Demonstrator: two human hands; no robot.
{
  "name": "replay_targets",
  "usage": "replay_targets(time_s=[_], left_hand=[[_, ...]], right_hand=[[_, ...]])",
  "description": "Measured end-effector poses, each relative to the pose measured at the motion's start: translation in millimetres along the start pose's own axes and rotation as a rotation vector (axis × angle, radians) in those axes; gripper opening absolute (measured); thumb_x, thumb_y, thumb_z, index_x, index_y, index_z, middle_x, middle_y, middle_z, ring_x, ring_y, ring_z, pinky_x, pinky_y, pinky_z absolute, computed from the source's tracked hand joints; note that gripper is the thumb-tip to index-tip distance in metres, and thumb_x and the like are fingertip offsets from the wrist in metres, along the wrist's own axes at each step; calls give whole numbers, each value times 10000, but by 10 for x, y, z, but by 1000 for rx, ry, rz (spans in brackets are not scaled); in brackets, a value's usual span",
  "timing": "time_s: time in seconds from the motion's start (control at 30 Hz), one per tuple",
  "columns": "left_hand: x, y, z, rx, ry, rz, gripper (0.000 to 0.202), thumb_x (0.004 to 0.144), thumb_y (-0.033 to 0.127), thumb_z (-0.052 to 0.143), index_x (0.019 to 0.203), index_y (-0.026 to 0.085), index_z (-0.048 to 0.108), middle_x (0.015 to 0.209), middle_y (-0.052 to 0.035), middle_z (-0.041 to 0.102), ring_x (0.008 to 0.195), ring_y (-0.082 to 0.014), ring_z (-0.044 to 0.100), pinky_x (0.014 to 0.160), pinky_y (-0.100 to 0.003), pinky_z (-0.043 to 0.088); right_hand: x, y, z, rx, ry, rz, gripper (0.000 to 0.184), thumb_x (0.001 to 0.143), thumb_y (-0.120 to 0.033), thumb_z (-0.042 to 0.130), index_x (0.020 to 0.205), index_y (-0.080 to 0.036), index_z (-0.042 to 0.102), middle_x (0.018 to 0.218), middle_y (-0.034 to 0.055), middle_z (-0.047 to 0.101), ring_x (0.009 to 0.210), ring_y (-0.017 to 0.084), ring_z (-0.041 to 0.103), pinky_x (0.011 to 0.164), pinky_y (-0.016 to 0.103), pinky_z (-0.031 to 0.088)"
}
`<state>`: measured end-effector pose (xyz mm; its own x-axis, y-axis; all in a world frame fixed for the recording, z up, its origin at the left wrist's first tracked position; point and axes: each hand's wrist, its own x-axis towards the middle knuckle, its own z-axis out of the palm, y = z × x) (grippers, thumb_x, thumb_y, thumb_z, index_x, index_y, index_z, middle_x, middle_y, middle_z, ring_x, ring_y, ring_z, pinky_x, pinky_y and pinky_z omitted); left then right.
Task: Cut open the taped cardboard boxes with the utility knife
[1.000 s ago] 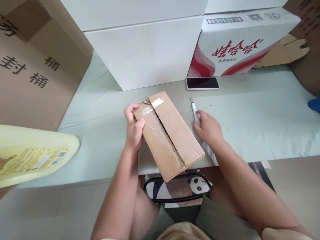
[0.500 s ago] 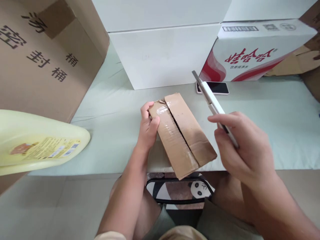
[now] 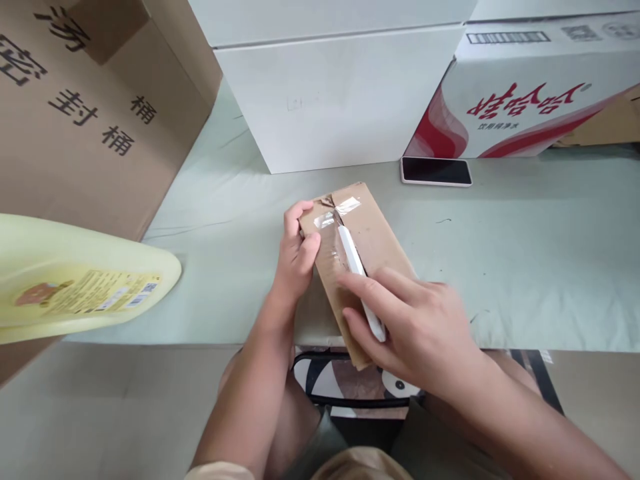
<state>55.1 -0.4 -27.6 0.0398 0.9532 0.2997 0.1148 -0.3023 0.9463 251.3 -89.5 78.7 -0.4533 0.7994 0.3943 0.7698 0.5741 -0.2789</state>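
A small brown cardboard box [image 3: 373, 230], taped along its centre seam, lies tilted at the near edge of the pale green table [image 3: 525, 267]. My left hand [image 3: 296, 257] grips the box's far left corner, fingers curled round it. My right hand [image 3: 410, 323] is closed on a white utility knife [image 3: 356, 267], whose tip rests on the taped seam near the box's far end. My right hand covers the near part of the box.
A large brown carton [image 3: 85, 113] stands at the left and white boxes [image 3: 340, 100] behind. A red-and-white carton [image 3: 530, 93] is at the back right, with a phone [image 3: 436, 171] lying before it. A yellow jug [image 3: 75, 287] lies at left. A panda-print stool [image 3: 360, 380] shows below.
My right hand picked the knife up from the table, raised it, then brought it down onto the box's seam. My left hand has kept its hold on the box.
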Motion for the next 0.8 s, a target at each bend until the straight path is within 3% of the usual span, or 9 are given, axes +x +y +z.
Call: replay_targets(time_s=[0.13, 0.3, 0.53, 0.8], left_hand=[[-3, -15, 18, 14, 26, 30, 478, 952, 530, 561, 1377, 326, 483, 1383, -91, 588, 1275, -314, 592, 1093, -490, 504], [-4, -7, 19, 8, 44, -13, 481, 926, 495, 579, 1360, 310, 485, 1378, -92, 587, 1283, -316, 583, 1104, -492, 494], [12, -30, 0, 9, 53, 3, 438, 908, 436, 566, 1321, 329, 467, 1309, -66, 585, 1121, -263, 611, 991, -437, 536], [23, -32, -10, -29, 58, -34, 457, 844, 375, 568, 1285, 326, 459, 1279, -68, 551, 1169, -270, 579, 1048, -448, 498]], right_hand=[[7, 4, 35, -10, 3, 25, 239, 1021, -236, 509, 1069, -220, 742, 717, -17, 693, 515, 119, 576, 450, 304, 213], [3, 20, 43, -11, -11, 45, 271, 1024, -266, 520, 1181, -217, 736, 809, 0, 772, 545, 126, 625, 460, 294, 253], [0, 23, 30, -7, 4, 88, 344, 1022, -229, 485, 1288, -201, 702, 833, 7, 795, 551, 128, 644, 459, 284, 279], [-16, 30, 41, 31, 24, 122, 431, 973, -181, 483, 1374, -125, 631, 961, 48, 833, 575, 138, 673, 449, 274, 341]])
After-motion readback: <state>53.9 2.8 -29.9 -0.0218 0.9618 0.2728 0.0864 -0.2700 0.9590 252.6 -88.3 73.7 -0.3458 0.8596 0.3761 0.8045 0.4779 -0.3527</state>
